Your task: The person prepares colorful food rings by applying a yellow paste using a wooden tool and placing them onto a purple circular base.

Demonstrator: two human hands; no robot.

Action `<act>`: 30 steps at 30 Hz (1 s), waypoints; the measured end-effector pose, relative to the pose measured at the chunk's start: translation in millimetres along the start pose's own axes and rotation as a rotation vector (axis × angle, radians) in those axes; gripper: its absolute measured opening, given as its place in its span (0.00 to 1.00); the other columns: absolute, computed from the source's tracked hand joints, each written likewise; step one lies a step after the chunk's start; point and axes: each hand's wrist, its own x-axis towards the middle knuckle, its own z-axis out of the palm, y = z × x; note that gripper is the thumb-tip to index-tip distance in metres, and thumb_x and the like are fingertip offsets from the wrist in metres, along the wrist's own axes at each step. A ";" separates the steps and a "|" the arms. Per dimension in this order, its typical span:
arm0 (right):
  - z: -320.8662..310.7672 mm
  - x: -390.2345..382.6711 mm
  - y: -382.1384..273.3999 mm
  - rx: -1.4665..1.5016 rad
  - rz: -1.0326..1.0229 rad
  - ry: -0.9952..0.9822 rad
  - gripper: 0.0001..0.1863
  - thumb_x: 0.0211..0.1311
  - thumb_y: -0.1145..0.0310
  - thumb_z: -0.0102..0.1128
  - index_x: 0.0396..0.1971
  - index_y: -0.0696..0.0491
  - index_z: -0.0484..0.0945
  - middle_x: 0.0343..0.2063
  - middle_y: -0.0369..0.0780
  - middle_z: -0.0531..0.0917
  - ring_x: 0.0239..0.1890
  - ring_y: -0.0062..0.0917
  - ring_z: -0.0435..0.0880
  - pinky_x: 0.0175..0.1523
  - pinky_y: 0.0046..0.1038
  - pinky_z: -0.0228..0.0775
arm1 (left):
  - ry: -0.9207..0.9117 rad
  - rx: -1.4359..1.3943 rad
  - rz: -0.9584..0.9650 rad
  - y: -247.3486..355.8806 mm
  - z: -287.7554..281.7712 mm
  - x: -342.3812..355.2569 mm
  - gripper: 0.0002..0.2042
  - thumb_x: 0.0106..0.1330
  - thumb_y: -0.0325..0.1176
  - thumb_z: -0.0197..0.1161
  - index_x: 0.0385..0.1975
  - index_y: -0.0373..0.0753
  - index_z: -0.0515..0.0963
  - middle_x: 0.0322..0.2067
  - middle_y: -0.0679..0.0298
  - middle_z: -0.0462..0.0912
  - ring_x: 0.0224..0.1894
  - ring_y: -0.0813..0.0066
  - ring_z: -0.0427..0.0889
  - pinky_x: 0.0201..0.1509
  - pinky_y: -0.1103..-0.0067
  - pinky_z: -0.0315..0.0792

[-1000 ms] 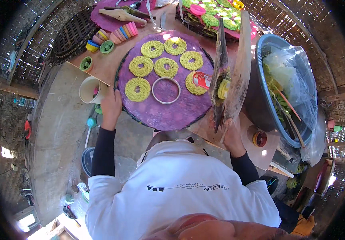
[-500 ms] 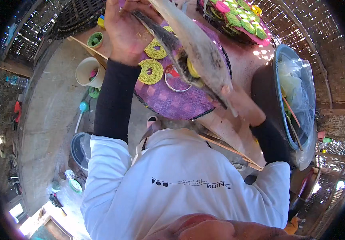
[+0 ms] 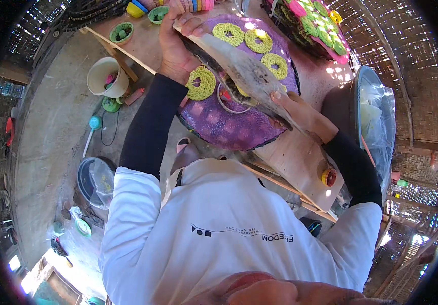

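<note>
Both my hands are on a long, worn wooden press (image 3: 252, 66) made of two pieces lying one over the other, tilted from upper left to lower right. My left hand (image 3: 178, 48) wraps its fingers round the upper left end. At the lower right end, my right hand (image 3: 305, 114) is closed round the wood. Some yellow stuff shows between the pieces. Under the press lies a round purple mesh tray (image 3: 211, 127), bearing several yellow stringy rings (image 3: 228, 34). A thin white hoop (image 3: 236, 111) with something red inside sits on the tray, partly covered by the press.
A blue-rimmed tub (image 3: 358, 117) with clear plastic stands at the right. Beyond is a tray of green and pink rounds (image 3: 318, 28). Green bowls (image 3: 122, 33) sit at the table's far left. A white bucket (image 3: 97, 76) stands below the left edge. A small yellow-rimmed round thing (image 3: 329, 177) lies nearby.
My left hand's fingers have closed over the upper end of the press, where the palm was open before. The two wooden pieces are closer together, and more of the tray shows.
</note>
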 end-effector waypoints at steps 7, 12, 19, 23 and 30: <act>-14.3 -9.3 -2.7 -0.033 0.070 -0.043 0.35 0.50 0.38 0.48 0.30 0.62 0.74 0.15 0.37 0.73 0.14 0.17 0.71 0.17 0.19 0.62 | 0.203 0.014 0.084 -12.8 -5.7 -4.2 0.14 0.55 0.38 0.52 0.10 0.48 0.59 0.09 0.77 0.58 0.17 0.83 0.61 0.28 0.85 0.61; -23.5 -17.2 -3.0 -0.119 0.097 0.061 0.35 0.48 0.36 0.48 0.20 0.61 0.75 0.10 0.35 0.71 0.11 0.16 0.70 0.14 0.19 0.59 | 0.302 -0.033 0.155 -29.0 -12.4 -0.2 0.14 0.55 0.38 0.49 0.10 0.48 0.57 0.09 0.75 0.56 0.14 0.81 0.58 0.23 0.84 0.61; -25.7 -10.1 -4.1 -0.343 -0.005 0.207 0.36 0.48 0.37 0.49 0.24 0.63 0.76 0.16 0.40 0.75 0.20 0.22 0.75 0.24 0.25 0.65 | 0.121 -0.005 0.065 -22.4 -18.6 8.5 0.14 0.55 0.36 0.48 0.09 0.50 0.57 0.07 0.78 0.57 0.15 0.85 0.60 0.27 0.84 0.61; -15.6 -3.6 -11.3 -0.424 -0.139 0.229 0.34 0.49 0.40 0.50 0.32 0.62 0.76 0.22 0.42 0.77 0.28 0.25 0.76 0.34 0.29 0.67 | 0.030 0.069 0.055 -7.3 -17.6 10.5 0.14 0.56 0.38 0.47 0.09 0.51 0.56 0.07 0.80 0.57 0.15 0.86 0.60 0.31 0.81 0.62; -5.3 -0.9 -22.3 -0.291 -0.207 0.186 0.29 0.51 0.45 0.53 0.37 0.60 0.74 0.24 0.39 0.77 0.28 0.22 0.74 0.32 0.26 0.67 | 0.084 0.215 0.228 10.1 -10.6 4.7 0.13 0.57 0.47 0.49 0.24 0.45 0.69 0.17 0.74 0.67 0.27 0.78 0.68 0.40 0.76 0.63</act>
